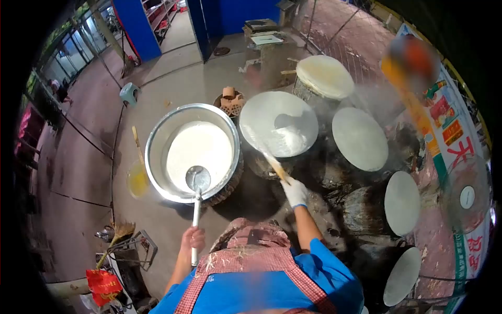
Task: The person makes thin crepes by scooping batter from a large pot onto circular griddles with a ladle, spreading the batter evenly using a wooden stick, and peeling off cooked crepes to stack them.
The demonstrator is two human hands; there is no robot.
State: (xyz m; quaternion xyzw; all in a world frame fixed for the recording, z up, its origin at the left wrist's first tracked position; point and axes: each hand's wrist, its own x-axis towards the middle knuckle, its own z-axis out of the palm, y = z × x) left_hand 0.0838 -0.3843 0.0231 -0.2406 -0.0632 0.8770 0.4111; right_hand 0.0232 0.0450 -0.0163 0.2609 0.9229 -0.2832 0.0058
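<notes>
Yellow liquid [138, 183] in small container, stick [137, 144] slanting up from it. Next, wide metal basin [158, 152] holding white batter [196, 144]. My bare left hand [193, 238] wrapped round handle of metal ladle [198, 178], its scoop over batter; cannot tell if touching. My white-gloved right hand [294, 192] clenched on wooden spreader [276, 167], reaching onto round griddle [253, 112]; pale batter heap [292, 140] on that griddle. Farther right, more pale-topped griddles [361, 139] above sooty drum stoves [365, 209].

The grey floor [212, 78] carries a pale stool [129, 94] and blackened drums [361, 212]
</notes>
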